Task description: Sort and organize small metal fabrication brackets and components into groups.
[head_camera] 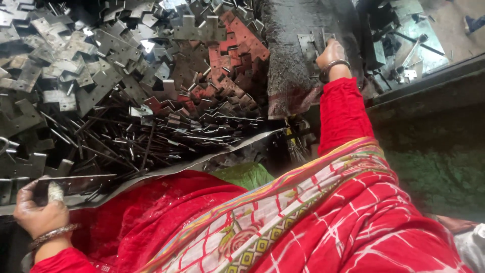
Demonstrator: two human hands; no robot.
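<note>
My left hand (pixel 41 211), with a bangle on the wrist and a white wrap on one finger, grips the near end of a long flat metal strip with small holes (pixel 83 183) at the lower left. My right hand (pixel 331 52), reaching out of a red sleeve, is closed on a small grey hinge plate (pixel 309 42) lying on a dark, worn block (pixel 288 76) at the top centre. Red patterned cloth (pixel 313 217) over my lap fills the lower part of the view.
A big heap of grey notched hinge plates (pixel 76 55) covers the left and top. Rust-red plates (pixel 235 55) lie in the middle, with several thin metal pins (pixel 151 139) below them. Metal scraps and a rod-like tool (pixel 411 48) sit at the top right beyond a dark ledge (pixel 429 86).
</note>
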